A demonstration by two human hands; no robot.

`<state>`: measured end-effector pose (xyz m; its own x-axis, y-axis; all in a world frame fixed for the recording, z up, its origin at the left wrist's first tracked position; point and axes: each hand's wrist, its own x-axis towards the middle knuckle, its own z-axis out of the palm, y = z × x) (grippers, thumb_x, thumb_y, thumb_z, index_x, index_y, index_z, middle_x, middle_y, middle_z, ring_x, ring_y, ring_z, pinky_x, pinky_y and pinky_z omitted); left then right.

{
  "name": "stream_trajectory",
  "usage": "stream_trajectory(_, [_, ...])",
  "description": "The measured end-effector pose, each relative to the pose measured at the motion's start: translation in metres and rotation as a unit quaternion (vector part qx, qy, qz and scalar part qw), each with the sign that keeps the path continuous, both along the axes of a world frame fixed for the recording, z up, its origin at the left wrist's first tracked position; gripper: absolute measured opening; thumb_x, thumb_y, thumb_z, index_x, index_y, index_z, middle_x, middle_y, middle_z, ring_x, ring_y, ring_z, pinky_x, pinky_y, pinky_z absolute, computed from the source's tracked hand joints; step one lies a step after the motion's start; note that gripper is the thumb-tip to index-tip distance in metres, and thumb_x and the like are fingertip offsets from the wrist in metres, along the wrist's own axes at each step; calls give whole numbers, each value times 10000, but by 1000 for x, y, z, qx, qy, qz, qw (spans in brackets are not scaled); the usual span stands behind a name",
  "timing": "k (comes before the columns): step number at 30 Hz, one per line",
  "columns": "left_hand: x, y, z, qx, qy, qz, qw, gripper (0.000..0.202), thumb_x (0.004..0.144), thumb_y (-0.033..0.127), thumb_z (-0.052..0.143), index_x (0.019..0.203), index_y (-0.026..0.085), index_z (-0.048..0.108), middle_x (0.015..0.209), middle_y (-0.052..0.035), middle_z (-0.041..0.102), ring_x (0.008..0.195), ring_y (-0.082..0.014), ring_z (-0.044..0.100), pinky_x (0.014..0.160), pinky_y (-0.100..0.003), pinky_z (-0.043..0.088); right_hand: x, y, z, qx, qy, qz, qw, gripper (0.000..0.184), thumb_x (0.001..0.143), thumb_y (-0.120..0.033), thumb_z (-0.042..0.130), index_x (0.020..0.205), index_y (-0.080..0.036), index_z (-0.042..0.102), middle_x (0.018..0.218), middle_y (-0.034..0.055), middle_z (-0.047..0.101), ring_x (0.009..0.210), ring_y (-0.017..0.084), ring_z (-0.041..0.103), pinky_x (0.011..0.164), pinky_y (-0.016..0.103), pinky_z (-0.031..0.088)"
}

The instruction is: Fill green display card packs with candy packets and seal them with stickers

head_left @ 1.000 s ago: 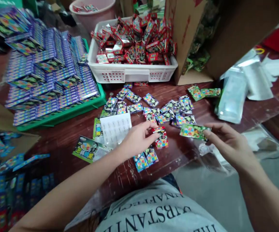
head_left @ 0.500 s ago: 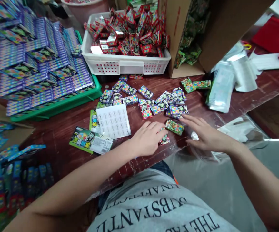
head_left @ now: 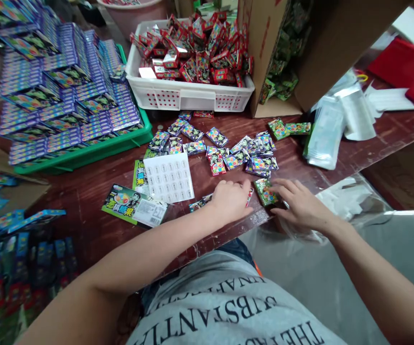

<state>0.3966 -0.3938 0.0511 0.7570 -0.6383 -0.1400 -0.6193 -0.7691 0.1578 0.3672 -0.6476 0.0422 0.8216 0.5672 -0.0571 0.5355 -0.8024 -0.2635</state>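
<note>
Head view, green packet (head_left: 264, 192): lies flat nr the front edge of the table (head_left: 92, 182), b/w the two hands, slightly slanted.
Right hand (head_left: 297, 205): fingers & thumb apart, tips at the packet's R end, touching or v. nearly; no firm pinch seen.
Left hand (head_left: 230, 201): palm down; thumb & forefinger apart around the showing end of a red packet (head_left: 250, 195); can't tell if the other fingers are clamped on anything, hand hides it.
Dark packets (head_left: 198, 204): just L of that hand, partly behind the wrist, so count unclear.
Handling: prob. best w/ light fingertip push on the packet's end, L hand as a stop; keep packets flat, edges square, no overlap. Wrappers look slick, so hard pressing could skid or crease them. Mind the table edge, it's close.
Purple packets (head_left: 235, 159): loose scatter beyond the hands; best not swept w/ the knuckles.
Label sheet (head_left: 169, 179): L of the hands, flat, partly over a printed card; L forearm could drag it.
Clear bags (head_left: 324, 136): stacked at R, well apart from the packet.
White basket (head_left: 197, 98): behind the scatter, heaped w/ red packs.
Green tray (head_left: 84, 158): far L, stacked w/ purple boxes.
</note>
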Motion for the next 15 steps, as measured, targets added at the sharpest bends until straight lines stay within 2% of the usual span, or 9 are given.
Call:
stream_trajectory(3, [-5,-3,-2,23,29,88,995,780,901,651,572,1385,50,453,907,-159,737,842,-327,703,751,-409,453,15,6,-2,-2,19,58,998,677,896,-294,630,1505,-151,372,1564,199,368,1389,360,423,1121,535,420])
stream_trajectory(5, [-5,2,-1,8,28,95,995,860,857,734,570,1388,65,464,974,-168,727,895,-333,688,784,-419,451,24,10,-6,7,31,74,997,712,895,-307,625,1532,-171,335,1559,196,363,1389,359,421,1130,542,411])
stream_trajectory(7, [-4,13,1,-22,2,44,999,936,772,768,645,1407,104,468,1169,-181,678,1063,-349,625,880,-435,432,28,13,-7,30,48,64,996,749,880,-377,662,1533,-205,337,1477,183,427,1327,353,477,1115,535,433])
stream_trajectory(9, [-4,24,1,-43,-17,-27,999,930,735,700,732,1435,153,456,1334,-159,593,1191,-343,532,961,-431,391,28,14,-7,63,69,37,995,851,843,-448,713,1554,-227,302,1349,165,476,1223,337,543,1067,516,483])
stream_trajectory(11, [-5,31,-1,-47,-17,-47,998,827,779,609,739,1422,163,471,1335,-138,580,1190,-324,502,978,-425,370,23,15,-7,101,75,6,992,901,822,-473,733,1564,-243,278,1291,151,460,1180,330,560,1034,507,509])
stream_trajectory(13, [-7,33,-5,-48,-17,-3,999,711,801,593,714,1313,131,544,1234,-141,605,1129,-320,511,959,-435,376,15,16,-10,155,67,-14,985,857,828,-450,724,1541,-253,292,1310,150,437,1222,334,541,1049,508,499])
stream_trajectory(15, [-9,31,-10,-49,-22,55,997,709,741,645,735,1183,109,589,1170,-152,600,1096,-336,508,941,-457,388,8,15,-17,220,68,-13,973,794,837,-392,705,1500,-252,291,1364,159,436,1296,336,511,1083,514,475])
